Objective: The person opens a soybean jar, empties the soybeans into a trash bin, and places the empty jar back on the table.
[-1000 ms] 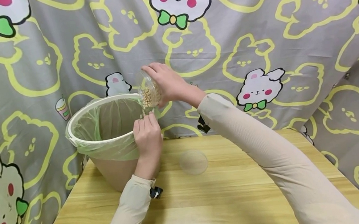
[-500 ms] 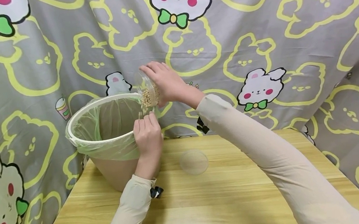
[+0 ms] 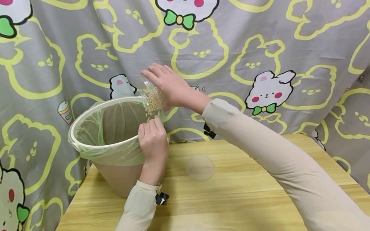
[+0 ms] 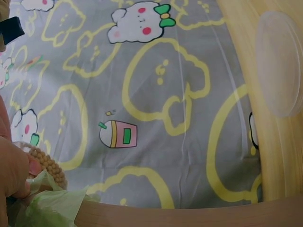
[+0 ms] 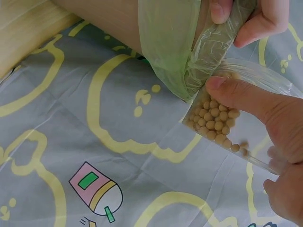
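My right hand (image 3: 172,88) grips a clear plastic jar (image 3: 146,82), tipped on its side with its mouth at the right part of the bin's rim. Round beige soybeans (image 5: 213,118) are gathered along the jar's lower side, and some spill out at the mouth near my left fingers. With curled fingers, my left hand (image 3: 153,139) holds the rim of a beige bin (image 3: 117,179) and its green plastic liner (image 3: 108,154). In the right wrist view my right thumb lies along the jar wall, close to the left fingers. The bin's bottom is hidden.
A clear round lid (image 3: 200,167) lies on the wooden table (image 3: 215,210), right of the bin. A grey patterned curtain (image 3: 206,64) hangs close behind the bin and along both sides.
My right hand has moved slightly left and tipped the jar a little more, with beans still running out. The left hand and the bin stay where they were.
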A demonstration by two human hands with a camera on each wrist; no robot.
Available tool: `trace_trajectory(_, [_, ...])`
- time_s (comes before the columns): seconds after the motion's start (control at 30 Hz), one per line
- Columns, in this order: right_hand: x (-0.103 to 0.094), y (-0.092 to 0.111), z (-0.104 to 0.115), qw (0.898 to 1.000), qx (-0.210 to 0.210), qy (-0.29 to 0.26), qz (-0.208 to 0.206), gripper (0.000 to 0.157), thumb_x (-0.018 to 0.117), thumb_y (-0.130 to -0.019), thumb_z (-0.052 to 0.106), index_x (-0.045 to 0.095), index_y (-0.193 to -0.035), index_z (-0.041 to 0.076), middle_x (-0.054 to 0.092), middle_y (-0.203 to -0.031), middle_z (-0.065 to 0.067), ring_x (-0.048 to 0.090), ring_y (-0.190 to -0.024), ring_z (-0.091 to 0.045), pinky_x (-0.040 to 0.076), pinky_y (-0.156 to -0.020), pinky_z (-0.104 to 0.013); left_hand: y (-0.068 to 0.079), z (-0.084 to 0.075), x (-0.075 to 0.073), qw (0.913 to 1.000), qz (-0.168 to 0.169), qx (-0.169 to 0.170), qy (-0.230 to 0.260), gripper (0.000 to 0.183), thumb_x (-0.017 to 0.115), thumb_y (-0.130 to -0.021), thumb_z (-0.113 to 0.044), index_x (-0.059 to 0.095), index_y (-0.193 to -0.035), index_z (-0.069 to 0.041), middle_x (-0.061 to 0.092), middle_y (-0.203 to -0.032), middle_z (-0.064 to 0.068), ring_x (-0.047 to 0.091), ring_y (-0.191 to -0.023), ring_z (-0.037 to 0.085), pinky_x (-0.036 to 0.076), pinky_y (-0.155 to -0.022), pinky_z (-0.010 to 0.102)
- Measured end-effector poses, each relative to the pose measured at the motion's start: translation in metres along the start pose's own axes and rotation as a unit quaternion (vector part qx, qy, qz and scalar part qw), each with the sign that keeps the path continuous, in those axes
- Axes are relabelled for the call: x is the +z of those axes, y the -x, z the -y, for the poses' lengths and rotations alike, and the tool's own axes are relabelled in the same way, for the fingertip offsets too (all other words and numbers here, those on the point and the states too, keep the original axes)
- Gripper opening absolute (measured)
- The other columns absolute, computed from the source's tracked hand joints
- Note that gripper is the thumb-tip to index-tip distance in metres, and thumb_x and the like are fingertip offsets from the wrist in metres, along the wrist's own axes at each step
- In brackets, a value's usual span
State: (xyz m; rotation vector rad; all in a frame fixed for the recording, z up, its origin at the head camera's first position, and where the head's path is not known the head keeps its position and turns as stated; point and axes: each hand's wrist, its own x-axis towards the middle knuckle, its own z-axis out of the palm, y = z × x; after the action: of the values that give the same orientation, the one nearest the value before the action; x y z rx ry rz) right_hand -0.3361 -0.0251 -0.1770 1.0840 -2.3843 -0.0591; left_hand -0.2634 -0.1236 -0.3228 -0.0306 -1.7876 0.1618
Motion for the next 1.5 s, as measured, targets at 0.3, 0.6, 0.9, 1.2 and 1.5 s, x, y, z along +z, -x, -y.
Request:
trace_trajectory(0.3, [0.002,-0.001,0.003,1.0,-0.021,0.011,-0.018,0.128,0.093,-0.042,0.033,0.023,-0.147,0.013,0.03,-0.147,-0.011,0.02,-0.141,-0.027,0.017,-0.116,-0.042,-0.001,0.0,-0.001,1.0,-0.006,-0.002,-0.004,0.017,0.049,-0.088,-0.003,0.063,-0.095,0.001,0.053,-0.068,0.008,0.051,-0.064,0.028,0.042,-0.075,0.034])
trace_trajectory(0.6, [0.002,0.0,0.004,1.0,-0.022,0.017,-0.01,0.122,0.09,-0.049,0.029,0.021,-0.148,0.014,0.027,-0.15,-0.01,0.015,-0.143,-0.026,0.015,-0.116,-0.042,-0.002,-0.001,0.0,0.9999,-0.009,-0.002,-0.005,0.017,0.046,-0.09,-0.003,0.062,-0.092,0.001,0.052,-0.067,0.008,0.05,-0.063,0.028,0.042,-0.073,0.034])
trace_trajectory(0.9, [0.004,0.0,0.005,0.999,-0.034,0.022,-0.016,0.12,0.089,-0.051,0.027,0.021,-0.148,0.012,0.027,-0.15,-0.012,0.015,-0.144,-0.027,0.013,-0.117,-0.038,-0.001,-0.001,0.001,1.0,-0.008,-0.002,-0.004,0.016,0.046,-0.09,-0.003,0.061,-0.09,0.0,0.052,-0.067,0.009,0.05,-0.063,0.028,0.042,-0.073,0.034])
trace_trajectory(1.2, [0.002,0.001,0.01,0.998,-0.044,0.034,-0.011,0.112,0.085,-0.057,0.019,0.021,-0.149,0.014,0.024,-0.153,-0.011,0.011,-0.145,-0.027,0.012,-0.117,-0.038,-0.002,-0.001,0.001,0.9999,-0.01,-0.003,-0.01,0.016,0.045,-0.092,-0.003,0.058,-0.082,-0.002,0.05,-0.065,0.008,0.05,-0.063,0.028,0.043,-0.074,0.034])
trace_trajectory(1.5, [0.003,-0.002,0.015,0.996,-0.065,0.057,-0.014,0.099,0.075,-0.065,0.014,0.022,-0.148,0.015,0.023,-0.153,-0.011,0.011,-0.145,-0.026,0.013,-0.117,-0.04,-0.002,0.0,0.001,0.9999,-0.012,-0.005,-0.003,0.016,0.045,-0.091,-0.004,0.056,-0.079,-0.002,0.047,-0.065,0.008,0.05,-0.063,0.029,0.043,-0.075,0.035])
